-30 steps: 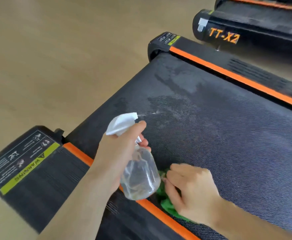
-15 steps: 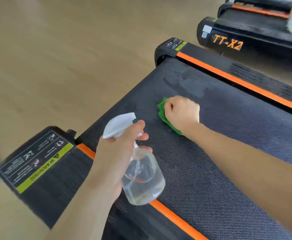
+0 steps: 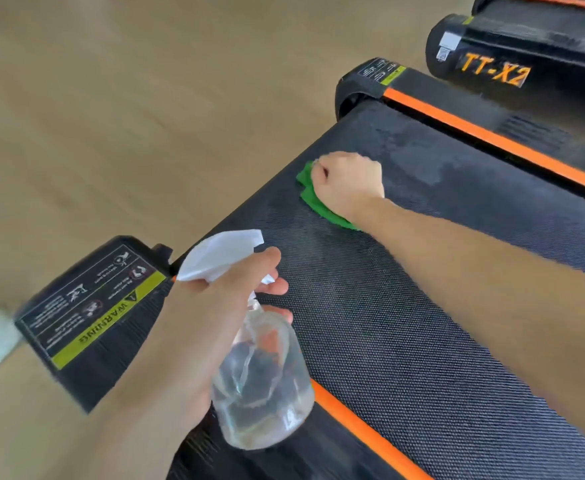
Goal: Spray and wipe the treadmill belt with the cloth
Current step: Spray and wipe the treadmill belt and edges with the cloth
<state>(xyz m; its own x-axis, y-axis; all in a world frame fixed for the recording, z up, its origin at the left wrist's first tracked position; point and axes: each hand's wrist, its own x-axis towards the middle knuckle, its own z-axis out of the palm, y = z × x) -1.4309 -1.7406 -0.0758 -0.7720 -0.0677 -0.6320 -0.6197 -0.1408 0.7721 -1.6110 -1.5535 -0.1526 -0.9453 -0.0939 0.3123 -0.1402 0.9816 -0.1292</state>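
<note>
The black textured treadmill belt (image 3: 422, 341) runs diagonally across the view, with a damp patch near its far end. My right hand (image 3: 348, 183) is stretched out over that end, fingers curled round a green cloth (image 3: 310, 194) pressed flat on the belt. Most of the cloth is hidden under the hand. My left hand (image 3: 215, 327) grips a clear spray bottle (image 3: 260, 386) with a white trigger head, held above the belt's near edge by the orange strip, nozzle pointing along the belt.
Orange-striped side rails (image 3: 492, 140) flank the belt. A black end cap with a yellow warning label (image 3: 90, 306) sits at lower left. A second treadmill marked TT-X2 (image 3: 492, 71) stands at upper right. Wooden floor (image 3: 128, 116) lies to the left.
My right hand has carried the green cloth from the near edge beside the bottle up the belt to its far end. The left hand has kept the bottle in about the same place.
</note>
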